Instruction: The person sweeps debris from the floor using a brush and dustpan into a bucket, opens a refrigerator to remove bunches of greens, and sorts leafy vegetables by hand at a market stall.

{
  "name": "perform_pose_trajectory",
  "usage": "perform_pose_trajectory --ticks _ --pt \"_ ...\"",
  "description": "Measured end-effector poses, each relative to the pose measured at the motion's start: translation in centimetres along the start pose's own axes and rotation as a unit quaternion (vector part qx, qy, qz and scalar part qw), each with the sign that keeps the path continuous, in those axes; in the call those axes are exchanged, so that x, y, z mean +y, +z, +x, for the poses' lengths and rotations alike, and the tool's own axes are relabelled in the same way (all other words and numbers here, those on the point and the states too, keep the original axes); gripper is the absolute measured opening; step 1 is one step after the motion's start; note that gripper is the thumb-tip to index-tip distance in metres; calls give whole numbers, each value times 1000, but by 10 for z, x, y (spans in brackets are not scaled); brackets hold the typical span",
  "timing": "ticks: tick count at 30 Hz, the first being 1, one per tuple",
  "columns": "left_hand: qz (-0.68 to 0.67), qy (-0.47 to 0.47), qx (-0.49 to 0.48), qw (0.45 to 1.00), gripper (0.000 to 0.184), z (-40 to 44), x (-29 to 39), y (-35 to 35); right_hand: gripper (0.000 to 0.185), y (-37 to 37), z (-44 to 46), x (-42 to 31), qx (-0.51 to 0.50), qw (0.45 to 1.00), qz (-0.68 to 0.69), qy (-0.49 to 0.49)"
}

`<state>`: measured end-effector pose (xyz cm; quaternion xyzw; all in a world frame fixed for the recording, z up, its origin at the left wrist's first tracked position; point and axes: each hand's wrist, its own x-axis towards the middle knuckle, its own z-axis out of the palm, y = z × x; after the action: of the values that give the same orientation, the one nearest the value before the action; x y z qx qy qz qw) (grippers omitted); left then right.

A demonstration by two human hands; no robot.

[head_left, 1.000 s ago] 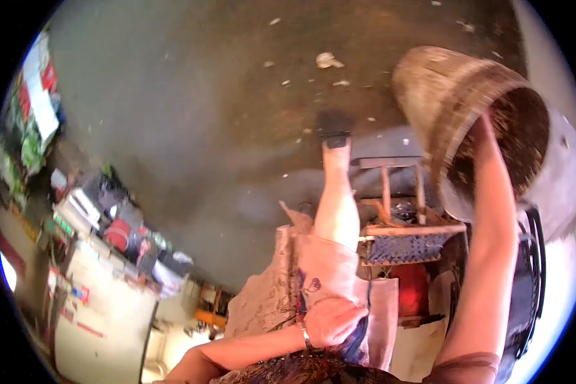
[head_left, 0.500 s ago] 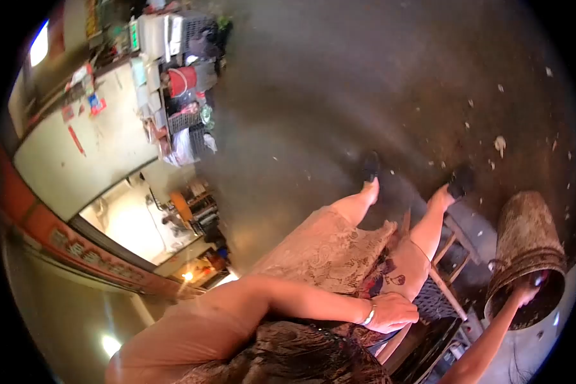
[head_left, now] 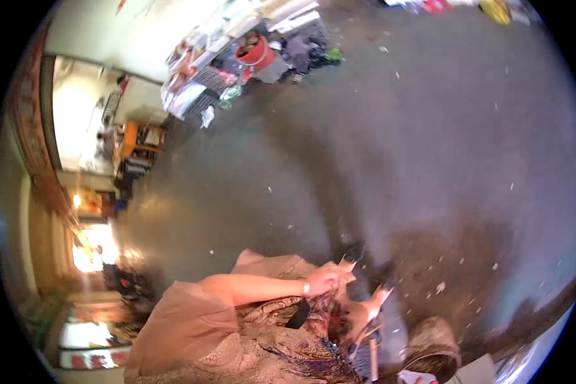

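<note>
My left hand (head_left: 326,280), with a band at the wrist, is over my lap near my knees. Its fingers are curled closed, and whether they hold anything is hidden. A dirty brown bucket (head_left: 434,342) stands on the floor at the lower right, beside my legs. Below its rim, at the very bottom edge, a bit of my right hand (head_left: 424,381) shows next to a white thing (head_left: 415,376) that I cannot make out. Most of that hand is cut off. My patterned dress (head_left: 262,345) covers my lap.
Pale scraps (head_left: 440,288) are scattered over the dark floor (head_left: 416,160). Along the wall at upper left stand a red bucket (head_left: 257,54), crates and bags. Part of a wooden frame (head_left: 373,358) is beside my legs, left of the brown bucket.
My view has swung and tilted, so the room appears shifted. My right hand has come out of the brown bucket to the bottom edge. My left hand now appears higher, nearer my knees.
</note>
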<state>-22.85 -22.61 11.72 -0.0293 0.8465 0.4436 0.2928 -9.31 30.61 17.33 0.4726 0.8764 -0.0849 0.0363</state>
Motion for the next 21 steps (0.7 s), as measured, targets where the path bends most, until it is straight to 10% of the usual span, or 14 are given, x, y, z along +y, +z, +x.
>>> perform_pose_trajectory --ticks 4,6,11,15,18,21 --pt "-4 -110 196 974 16 -78 -22 -46 68 -36 17 -134 -64 993 -81 -52" --pt "1 -235 142 961 20 -129 -29 -45 66 -49 25 -189 -118 979 -155 -62" --pt "-80 -447 199 868 27 -241 -32 43 74 -42 58 -265 -163 956 143 -199" --pt "-388 -368 230 813 32 -299 -117 207 83 -44 74 -306 -224 909 214 -279" --pt "-214 -387 266 856 36 -281 -96 262 84 -55 74 -325 -202 905 173 -332" --pt "-258 -476 307 782 32 -289 -79 277 88 -42 86 -324 -207 897 127 -370"
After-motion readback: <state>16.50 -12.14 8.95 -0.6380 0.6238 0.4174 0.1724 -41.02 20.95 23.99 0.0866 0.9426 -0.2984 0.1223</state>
